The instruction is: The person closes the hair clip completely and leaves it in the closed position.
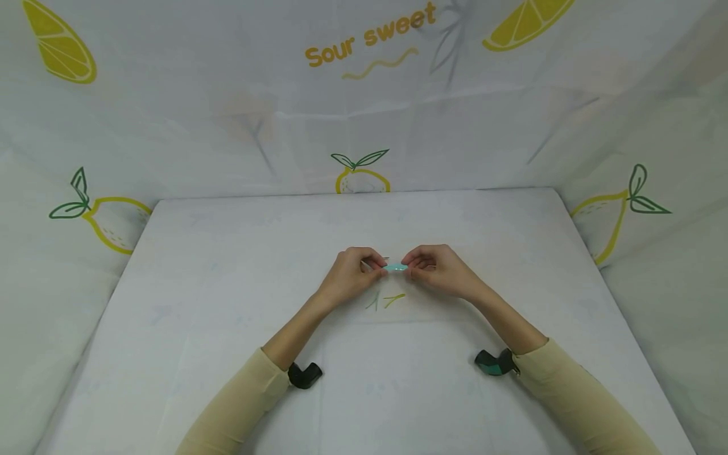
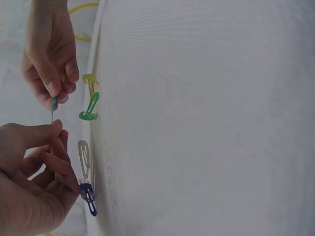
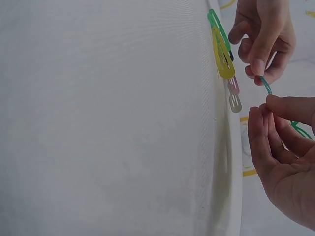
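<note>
Behind, "Sour sweet" lettering [image 1: 371, 37] — turquoise clip [image 1: 396, 267], pinched by both hands [image 1: 348, 275] [image 1: 447, 272]

The turquoise clip [image 1: 396, 267] looks smooth and glossy, with bright highlights along it. The yellow clip [image 3: 227, 71], green clip [image 2: 88, 116], pale grey clip [image 2: 83, 169] and purple clip [image 2: 87, 191] look smooth and evenly coloured; whether metal or plastic lies beneath cannot be told. The white surface [image 1: 227, 392] is matt, with a fine woven-looking texture. Behind it, the printed curtain [image 1: 188, 126] looks thin, soft and lightly creased. The sleeves [image 1: 239, 404] are matt cloth; the dark wrist devices [image 1: 306, 376] resemble hard plastic.
</note>
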A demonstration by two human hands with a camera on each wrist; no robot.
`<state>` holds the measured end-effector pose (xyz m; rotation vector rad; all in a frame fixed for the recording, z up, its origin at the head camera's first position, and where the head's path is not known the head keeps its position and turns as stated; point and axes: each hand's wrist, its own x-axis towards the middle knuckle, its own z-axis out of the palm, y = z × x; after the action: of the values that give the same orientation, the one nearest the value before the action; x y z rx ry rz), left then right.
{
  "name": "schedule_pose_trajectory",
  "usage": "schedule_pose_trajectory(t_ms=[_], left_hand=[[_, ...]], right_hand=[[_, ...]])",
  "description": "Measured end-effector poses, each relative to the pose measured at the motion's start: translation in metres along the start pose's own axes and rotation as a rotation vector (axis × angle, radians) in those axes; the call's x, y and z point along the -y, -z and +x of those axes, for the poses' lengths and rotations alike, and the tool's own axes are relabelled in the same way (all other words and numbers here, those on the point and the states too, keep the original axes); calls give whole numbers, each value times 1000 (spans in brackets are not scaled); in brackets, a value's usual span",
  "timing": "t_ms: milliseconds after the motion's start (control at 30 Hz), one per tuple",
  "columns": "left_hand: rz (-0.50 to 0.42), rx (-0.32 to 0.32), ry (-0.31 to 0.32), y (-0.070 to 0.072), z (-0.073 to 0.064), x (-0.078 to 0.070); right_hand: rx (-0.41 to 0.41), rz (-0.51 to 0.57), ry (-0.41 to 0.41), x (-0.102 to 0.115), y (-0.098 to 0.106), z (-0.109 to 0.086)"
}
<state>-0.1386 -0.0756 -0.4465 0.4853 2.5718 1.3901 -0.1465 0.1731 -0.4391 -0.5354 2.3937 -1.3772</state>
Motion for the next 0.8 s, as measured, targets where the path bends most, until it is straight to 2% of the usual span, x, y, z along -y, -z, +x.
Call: schedule_pose_trajectory(t_ms=[333, 800], left_hand=[[7, 12, 11, -1, 0, -1], [44, 75, 33, -3, -2, 1]], right_hand=[[10, -16, -5, -2, 1, 0], [45, -28, -6, -6, -1, 1]])
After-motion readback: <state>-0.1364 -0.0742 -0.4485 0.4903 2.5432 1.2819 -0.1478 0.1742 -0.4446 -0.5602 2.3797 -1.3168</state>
